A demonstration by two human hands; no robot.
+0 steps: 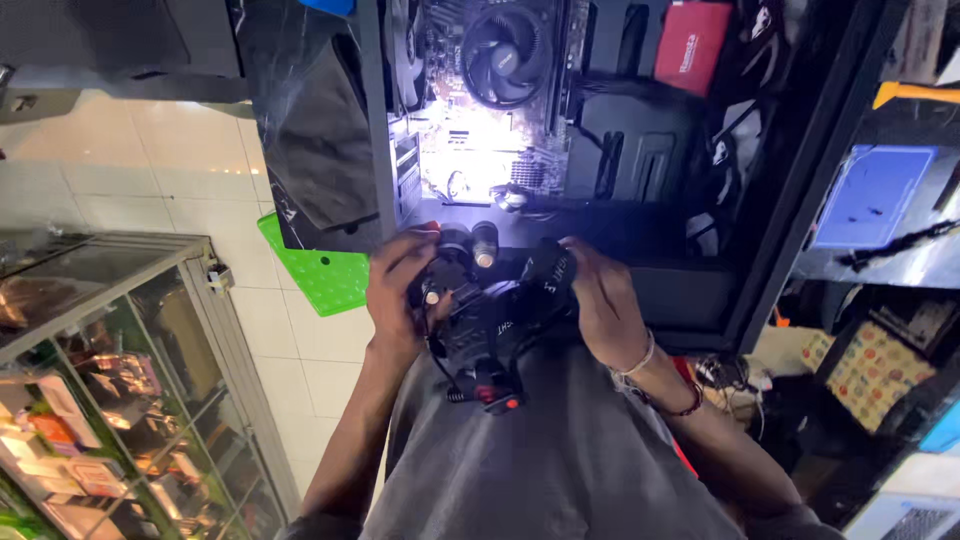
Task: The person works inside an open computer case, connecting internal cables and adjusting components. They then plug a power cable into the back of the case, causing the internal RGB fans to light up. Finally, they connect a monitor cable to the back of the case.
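Holding a headlamp (478, 300) in both hands, close against the grey shirt (560, 450).

Left hand (398, 290) has its fingers (412, 250) curled round the lamp's left side, grasping it; right hand (600, 300) has its fingers (578, 262) clenched on the black strap (545, 272) at the right. Two round lenses (472, 240) sit between the two sets of fingers, and a coiled wire and red-lit battery box (495, 392) hang below them. Beyond the fingertips stands an open PC case (560, 120), its fan (502, 50) lit. Left of the fingers lies a green board (320, 270).
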